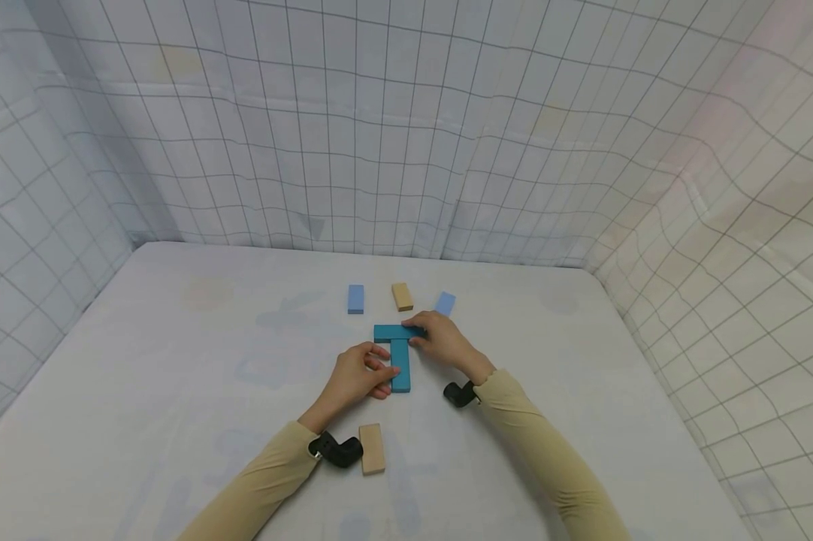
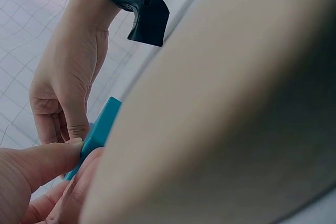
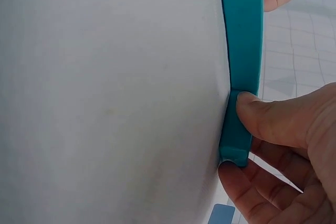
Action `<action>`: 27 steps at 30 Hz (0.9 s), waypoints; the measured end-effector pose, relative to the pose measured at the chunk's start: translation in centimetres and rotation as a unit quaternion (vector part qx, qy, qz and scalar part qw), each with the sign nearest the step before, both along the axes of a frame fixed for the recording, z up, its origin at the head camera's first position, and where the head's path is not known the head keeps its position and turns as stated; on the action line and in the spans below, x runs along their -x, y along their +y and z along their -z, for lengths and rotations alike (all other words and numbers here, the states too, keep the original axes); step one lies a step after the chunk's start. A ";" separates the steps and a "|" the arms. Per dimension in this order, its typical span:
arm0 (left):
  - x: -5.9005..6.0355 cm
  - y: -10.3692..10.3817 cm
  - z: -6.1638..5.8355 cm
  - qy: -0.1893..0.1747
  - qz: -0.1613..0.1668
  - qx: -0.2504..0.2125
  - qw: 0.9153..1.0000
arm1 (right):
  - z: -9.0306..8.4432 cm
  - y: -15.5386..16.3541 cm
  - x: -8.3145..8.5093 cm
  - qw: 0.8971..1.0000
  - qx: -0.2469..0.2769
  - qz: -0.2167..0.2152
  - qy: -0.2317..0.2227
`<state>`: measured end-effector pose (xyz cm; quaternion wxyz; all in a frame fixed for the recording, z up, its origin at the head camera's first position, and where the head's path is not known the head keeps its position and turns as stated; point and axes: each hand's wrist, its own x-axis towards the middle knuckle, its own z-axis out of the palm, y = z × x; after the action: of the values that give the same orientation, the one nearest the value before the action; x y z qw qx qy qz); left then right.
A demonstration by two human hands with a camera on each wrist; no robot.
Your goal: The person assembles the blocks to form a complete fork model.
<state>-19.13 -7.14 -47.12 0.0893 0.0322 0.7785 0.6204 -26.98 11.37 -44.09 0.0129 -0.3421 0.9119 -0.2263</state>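
On the white table two teal blocks lie in a T near the middle. The person's left hand comes in from the near left, its thumb and fingers pinching the long teal block that forms the stem. The right hand grips the right end of the teal crossbar block, thumb on its edge and fingers curled beneath. A tan block lies near the left wrist. Further back sit a light blue block, a second tan block and another light blue block, in a loose row.
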 end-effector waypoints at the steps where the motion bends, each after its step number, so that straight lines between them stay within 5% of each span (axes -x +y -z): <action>1: 0.0 0.0 0.0 0.000 0.001 0.001 1.000 | 0.0 0.0 0.0 1.000 0.000 0.000 -0.001; 27: -0.2 0.0 -0.2 0.013 -0.006 -0.007 1.000 | 0.0 0.0 0.0 1.000 -0.003 0.003 -0.013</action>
<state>-18.96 -7.11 -46.92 0.0753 0.0359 0.7754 0.6259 -27.02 11.40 -44.11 0.0254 -0.3365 0.9133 -0.2282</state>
